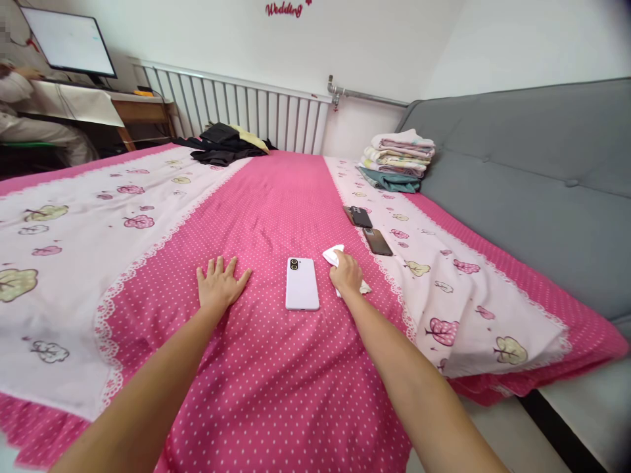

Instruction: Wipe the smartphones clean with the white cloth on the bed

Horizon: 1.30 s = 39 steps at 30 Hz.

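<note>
My left hand (219,284) lies flat on the pink dotted bedsheet (236,381), its fingers spread and holding nothing. Between my two hands rests a pale lilac phone (302,286), back side up, with its camera lenses at the upper left. To the right of that phone, my right hand (346,272) is closed around a white tissue (333,254). Parts of the tissue stick out beyond the fingers and beside the wrist. Neither hand touches the phone.
Farther right lie a dark phone (361,217) and a brownish phone (377,242). Folded cloths (398,157) are stacked by the grey headboard (522,144). Dark clothes (221,144) lie at the far edge, near a radiator (236,105). A person sits at a desk with a monitor (69,43).
</note>
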Motion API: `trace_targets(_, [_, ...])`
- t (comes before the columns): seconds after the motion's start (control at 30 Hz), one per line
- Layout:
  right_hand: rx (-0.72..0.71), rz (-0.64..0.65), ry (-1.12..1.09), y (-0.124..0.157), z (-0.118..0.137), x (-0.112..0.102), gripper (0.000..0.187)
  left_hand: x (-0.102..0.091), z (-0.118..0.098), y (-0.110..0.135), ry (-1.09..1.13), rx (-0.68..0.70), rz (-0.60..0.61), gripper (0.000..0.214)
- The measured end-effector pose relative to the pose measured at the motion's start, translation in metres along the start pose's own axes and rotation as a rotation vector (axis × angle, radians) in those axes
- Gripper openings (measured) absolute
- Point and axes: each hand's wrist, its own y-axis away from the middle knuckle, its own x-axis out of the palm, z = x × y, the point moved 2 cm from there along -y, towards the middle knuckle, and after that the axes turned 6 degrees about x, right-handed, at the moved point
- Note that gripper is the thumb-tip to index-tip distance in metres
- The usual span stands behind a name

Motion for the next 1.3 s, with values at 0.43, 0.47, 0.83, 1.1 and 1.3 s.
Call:
trace_targets(0.43, [0.003,0.006,0.007,0.0003,0.0001,0.0006,0.051,0.0008,0.0002,0.0,0.002,0.003,0.007,0.081])
trace_targets(0.47, [0.003,0.007,0.007,0.0003,0.0,0.0006,0.051,0.0005,-0.0001,0.0001,0.002,0.003,0.007,0.081])
trace_targets(0.83, [-0.002,0.005,0.002,0.001,0.0007,-0.0016,0.052,0.0014,0.0009,-0.001,0.0,0.006,0.0,0.08])
trace_targets(1.1, [0.002,0.005,0.003,0.0005,0.0004,0.0,0.051,-0.0007,-0.0008,-0.0002,-0.002,0.007,0.01,0.08])
trace_targets(1.3, [-0.001,0.005,0.003,0.0001,-0.0002,0.0013,0.051,-0.0006,-0.0005,-0.0006,-0.004,0.006,0.011,0.08])
